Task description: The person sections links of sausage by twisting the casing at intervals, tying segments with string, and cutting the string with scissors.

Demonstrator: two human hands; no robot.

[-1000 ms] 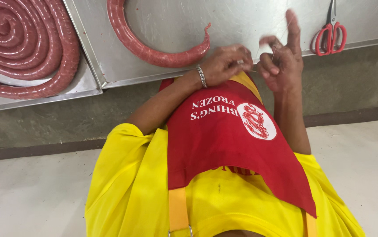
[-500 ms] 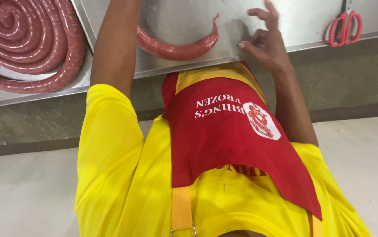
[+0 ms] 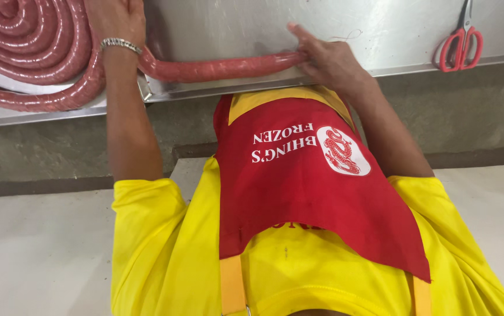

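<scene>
Under the fingers of the right hand (image 3: 331, 61), at the near edge of a bright stainless-steel worktop (image 3: 381, 29), lies the tied end of a long, soft, reddish-pink raw sausage rope in a glossy casing (image 3: 217, 69). From those fingertips the rope runs straight along the steel edge to the left hand (image 3: 117, 23), and beyond that hand it is wound into a flat spiral coil (image 3: 24, 41) on an adjoining steel tray (image 3: 6, 111).

The rope is judged limp and fairly heavy for its thickness, likely to sag wherever it is unsupported, and the moist-looking casing is probably slippery and easily split. It is best taken with a broad, gentle wrap of fingers around its body rather than a sharp pinch, and supported at two places.

The right fingers are held loosely spread, the index extended above the rope's tip and the others pressed down on the end; a thin pale thread is seen just past them. The left hand, with a silver bracelet (image 3: 120, 44) at the wrist, is laid over the rope where it leaves the coil; whether its fingers are closed around it cannot be told, as they are cut off by the frame's top edge.

Well to the right of the right fingers, red-handled scissors (image 3: 461, 42) rest on the steel.
</scene>
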